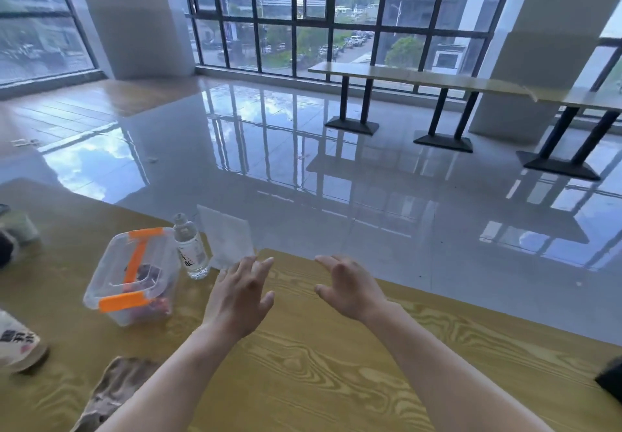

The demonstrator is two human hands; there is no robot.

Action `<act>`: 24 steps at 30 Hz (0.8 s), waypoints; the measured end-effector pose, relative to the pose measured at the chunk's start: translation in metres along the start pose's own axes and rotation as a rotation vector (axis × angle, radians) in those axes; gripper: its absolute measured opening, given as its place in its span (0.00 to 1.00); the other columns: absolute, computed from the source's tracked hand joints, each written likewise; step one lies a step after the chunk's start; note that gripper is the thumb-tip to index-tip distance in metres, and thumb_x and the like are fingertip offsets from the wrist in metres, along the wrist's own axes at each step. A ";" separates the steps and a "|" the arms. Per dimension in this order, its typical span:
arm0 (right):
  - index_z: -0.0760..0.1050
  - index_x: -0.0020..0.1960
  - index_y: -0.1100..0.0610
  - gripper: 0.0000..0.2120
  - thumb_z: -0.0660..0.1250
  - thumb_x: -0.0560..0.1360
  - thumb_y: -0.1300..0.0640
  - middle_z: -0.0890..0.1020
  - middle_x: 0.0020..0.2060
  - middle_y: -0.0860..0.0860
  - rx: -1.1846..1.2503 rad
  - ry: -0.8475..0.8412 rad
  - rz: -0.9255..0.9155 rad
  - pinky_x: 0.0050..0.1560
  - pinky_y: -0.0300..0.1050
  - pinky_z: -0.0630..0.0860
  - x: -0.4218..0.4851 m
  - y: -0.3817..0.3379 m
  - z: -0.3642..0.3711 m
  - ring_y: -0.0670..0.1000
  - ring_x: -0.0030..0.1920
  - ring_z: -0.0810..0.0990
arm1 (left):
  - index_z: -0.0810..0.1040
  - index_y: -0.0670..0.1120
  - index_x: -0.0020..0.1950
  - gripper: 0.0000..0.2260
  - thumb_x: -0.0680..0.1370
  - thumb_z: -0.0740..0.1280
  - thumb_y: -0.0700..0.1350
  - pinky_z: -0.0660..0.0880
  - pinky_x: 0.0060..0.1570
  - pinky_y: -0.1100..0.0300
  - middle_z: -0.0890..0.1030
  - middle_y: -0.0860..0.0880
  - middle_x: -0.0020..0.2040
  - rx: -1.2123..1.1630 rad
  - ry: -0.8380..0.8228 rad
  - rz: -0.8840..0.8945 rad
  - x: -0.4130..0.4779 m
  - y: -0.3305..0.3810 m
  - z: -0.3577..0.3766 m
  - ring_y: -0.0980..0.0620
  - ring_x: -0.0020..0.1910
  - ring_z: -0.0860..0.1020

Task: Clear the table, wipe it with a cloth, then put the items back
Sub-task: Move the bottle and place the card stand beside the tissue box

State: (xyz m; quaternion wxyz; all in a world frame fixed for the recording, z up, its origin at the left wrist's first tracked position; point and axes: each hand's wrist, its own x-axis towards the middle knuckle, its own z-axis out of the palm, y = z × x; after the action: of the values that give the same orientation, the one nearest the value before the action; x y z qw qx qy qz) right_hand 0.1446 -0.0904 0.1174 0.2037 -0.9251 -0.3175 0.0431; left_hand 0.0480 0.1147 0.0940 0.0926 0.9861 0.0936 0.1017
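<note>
Both hands held over table [336, 381], palms down, fingers spread, nothing gripped. Left hand [240, 293] and right hand [350, 288] hovered side by side near far edge; contact with tabletop could not be told.

Items clustered to left of both hands. Clear sheet [225, 236] stood upright at far edge, tilted slightly, lower corner just beyond left fingertips [259, 263]; touching or not could not be told. Bottle [190, 246] upright just left of sheet, long axis vertical, cap on. Box [131, 275] with orange clasps left of bottle and nearer, lid on, reddish contents seen through wall. Cloth [114, 388] crumpled at near left edge, beside left forearm. Packet [16, 340] partly out of view at far left. Dark object [611, 381] at right edge, cut off, not identified.

Judged: clearing not done, since sheet, bottle and box were on table. Key relation: every near item lay left of and beyond left hand, right hand well apart from all. Left hand nearer to sheet, then bottle. Sheet presented broad face toward hand, so pinch at edge or corner likely needed. Bottle best taken round its side from right. Risk: sweep toward sheet could knock bottle over.
</note>
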 end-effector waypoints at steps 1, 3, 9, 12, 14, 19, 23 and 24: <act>0.67 0.73 0.55 0.28 0.68 0.76 0.50 0.77 0.63 0.55 0.003 -0.011 -0.014 0.63 0.51 0.73 0.010 -0.009 0.003 0.57 0.64 0.74 | 0.69 0.50 0.72 0.27 0.74 0.69 0.52 0.71 0.62 0.44 0.72 0.45 0.69 0.007 0.005 -0.029 0.003 -0.012 -0.003 0.42 0.67 0.72; 0.67 0.73 0.55 0.27 0.68 0.76 0.51 0.77 0.64 0.56 0.009 -0.023 -0.038 0.62 0.51 0.73 0.035 -0.026 0.008 0.58 0.64 0.74 | 0.68 0.50 0.72 0.27 0.74 0.69 0.52 0.71 0.61 0.45 0.71 0.45 0.70 0.021 0.010 -0.081 0.014 -0.037 -0.009 0.42 0.68 0.70; 0.67 0.74 0.55 0.27 0.67 0.77 0.52 0.75 0.67 0.56 0.001 -0.054 -0.026 0.64 0.52 0.72 0.126 -0.076 0.037 0.59 0.66 0.73 | 0.71 0.48 0.69 0.25 0.73 0.70 0.49 0.73 0.59 0.44 0.73 0.42 0.65 0.040 0.053 -0.126 0.063 -0.126 -0.019 0.39 0.66 0.71; 0.69 0.72 0.56 0.25 0.67 0.76 0.53 0.75 0.66 0.57 -0.011 -0.070 0.010 0.62 0.51 0.72 0.173 -0.097 0.056 0.59 0.65 0.74 | 0.72 0.48 0.68 0.24 0.73 0.69 0.48 0.73 0.58 0.45 0.74 0.41 0.63 0.113 0.055 -0.123 0.092 -0.166 -0.018 0.39 0.64 0.71; 0.70 0.71 0.55 0.25 0.67 0.76 0.51 0.76 0.65 0.57 -0.026 -0.076 0.051 0.61 0.51 0.73 0.201 -0.106 0.069 0.59 0.64 0.74 | 0.71 0.49 0.70 0.24 0.74 0.69 0.49 0.72 0.60 0.45 0.73 0.41 0.65 0.150 0.020 -0.128 0.111 -0.186 -0.016 0.40 0.67 0.69; 0.71 0.67 0.55 0.22 0.67 0.76 0.48 0.75 0.63 0.56 -0.078 -0.137 0.124 0.59 0.52 0.75 0.247 -0.118 0.097 0.59 0.62 0.75 | 0.67 0.50 0.71 0.23 0.76 0.64 0.47 0.75 0.56 0.44 0.72 0.41 0.62 0.089 -0.069 -0.152 0.150 -0.220 -0.011 0.39 0.61 0.72; 0.72 0.63 0.55 0.17 0.67 0.75 0.52 0.77 0.59 0.56 -0.084 -0.163 0.160 0.54 0.52 0.76 0.264 -0.120 0.113 0.59 0.58 0.77 | 0.70 0.47 0.69 0.19 0.77 0.62 0.45 0.76 0.52 0.48 0.76 0.41 0.56 -0.001 -0.143 -0.160 0.166 -0.230 -0.007 0.39 0.55 0.77; 0.73 0.60 0.55 0.15 0.66 0.75 0.53 0.78 0.58 0.55 -0.079 -0.165 0.171 0.52 0.51 0.77 0.267 -0.119 0.116 0.59 0.56 0.77 | 0.72 0.46 0.68 0.18 0.78 0.62 0.44 0.76 0.50 0.49 0.77 0.40 0.55 -0.019 -0.146 -0.164 0.168 -0.231 -0.006 0.39 0.54 0.78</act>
State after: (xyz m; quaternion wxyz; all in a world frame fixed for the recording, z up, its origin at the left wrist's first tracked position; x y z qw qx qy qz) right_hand 0.2648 0.1969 0.0732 0.1358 -0.9494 -0.2546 0.1238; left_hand 0.1698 0.3728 0.0840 0.1167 0.9790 0.1659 0.0225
